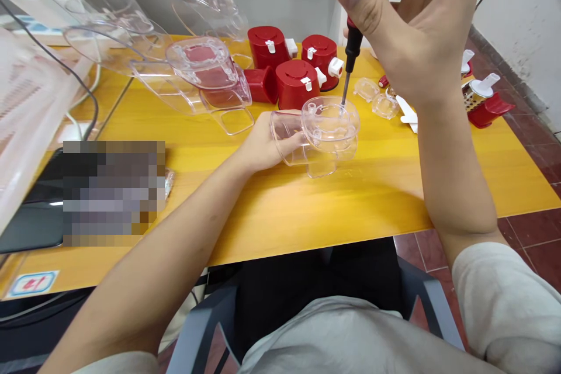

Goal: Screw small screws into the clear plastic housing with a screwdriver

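A clear plastic housing (326, 134) rests in the person's left hand (267, 143), on or just above the tabletop; I cannot tell which. Its long axis runs roughly crosswise, with a narrower cup end pointing left into the palm and a round, rimmed top tilted up and right, while a squarish spout points toward the person. The left fingers (293, 140) lie close together, curled against the housing's near side. The right hand (421, 29) is raised just above the housing, its thumb and fingers pinching a red-handled screwdriver (353, 52). The thin shaft points down, its tip at the housing's top. Just behind the housing stand red plastic canisters (295, 85) with white clips. Further left of it lie clear plastic jugs (193, 70), and to its right sit small clear lids (366, 89) and a red-based metal grater (480, 99). The near edge of the yellow wood-grain table (307, 216) runs well in front of the housing, and red floor tiles (532, 228) show beyond the table's right edge.
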{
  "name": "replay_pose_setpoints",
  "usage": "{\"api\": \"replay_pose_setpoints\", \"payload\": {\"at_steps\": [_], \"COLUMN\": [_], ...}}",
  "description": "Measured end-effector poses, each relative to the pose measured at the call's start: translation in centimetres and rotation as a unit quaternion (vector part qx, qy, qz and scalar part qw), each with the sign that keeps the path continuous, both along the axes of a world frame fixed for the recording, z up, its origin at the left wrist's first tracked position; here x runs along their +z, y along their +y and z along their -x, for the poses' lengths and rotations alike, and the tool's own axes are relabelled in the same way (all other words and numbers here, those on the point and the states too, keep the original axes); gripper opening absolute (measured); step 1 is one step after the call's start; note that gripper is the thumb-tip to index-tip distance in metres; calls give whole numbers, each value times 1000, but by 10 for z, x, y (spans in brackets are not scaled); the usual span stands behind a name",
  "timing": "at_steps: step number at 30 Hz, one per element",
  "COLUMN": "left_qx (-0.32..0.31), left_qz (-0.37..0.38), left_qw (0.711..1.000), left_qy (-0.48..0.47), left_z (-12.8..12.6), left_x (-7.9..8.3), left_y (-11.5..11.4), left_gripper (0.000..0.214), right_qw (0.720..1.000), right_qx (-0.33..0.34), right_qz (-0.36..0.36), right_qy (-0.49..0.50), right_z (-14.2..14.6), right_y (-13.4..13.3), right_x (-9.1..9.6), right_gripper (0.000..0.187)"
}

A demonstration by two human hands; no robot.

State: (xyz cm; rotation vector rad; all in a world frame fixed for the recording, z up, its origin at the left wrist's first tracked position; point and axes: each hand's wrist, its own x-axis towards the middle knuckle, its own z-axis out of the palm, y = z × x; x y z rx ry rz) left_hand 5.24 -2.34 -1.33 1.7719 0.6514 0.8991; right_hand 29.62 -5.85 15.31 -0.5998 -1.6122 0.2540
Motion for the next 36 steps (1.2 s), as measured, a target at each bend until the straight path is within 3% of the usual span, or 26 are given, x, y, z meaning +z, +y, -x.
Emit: {"api": "replay_pose_setpoints", "payload": {"at_steps": [2,7,9,13,16,18,21,26,33,36], "left_qx": [1,3,4,2,1,0,-5,-17,-27,-46], "left_qz": [-5,-10,-11,-13,-11,-7,-8,-37,-24,-15], "left_qw": [1000,1000,1000,1000,1000,1000,1000,999,999,999], "left_qy": [1,-2,-1,-3,-6,-11,-16,-14,-10,-10], "left_z": [0,0,-1,-1,-1,-1,-1,-1,-4,-4], "left_x": [0,0,-1,0,0,-1,-1,0,8,9], "left_y": [0,0,1,1,0,0,0,2,0,1], "left_gripper": [58,55,56,58,53,51,53,57,69,69], "right_qw": [1000,994,993,993,994,995,994,986,992,990], "right_qx": [1,44,63,46,4,-1,47,130,89,97], "right_qz": [0,95,103,107,93,85,88,101,87,94], "right_qy": [-3,-5,-12,-8,-49,-57,-33,-30,-20,-46], "right_z": [2,3,3,2,1,1,1,-4,-6,-7], "right_y": [-3,-18,-22,-22,-20,-20,-20,-20,-1,-2], "right_x": [0,4,7,9,8,7,4,3,9,11], "right_gripper": [23,11,7,28,32,27,10,20,44,42]}}
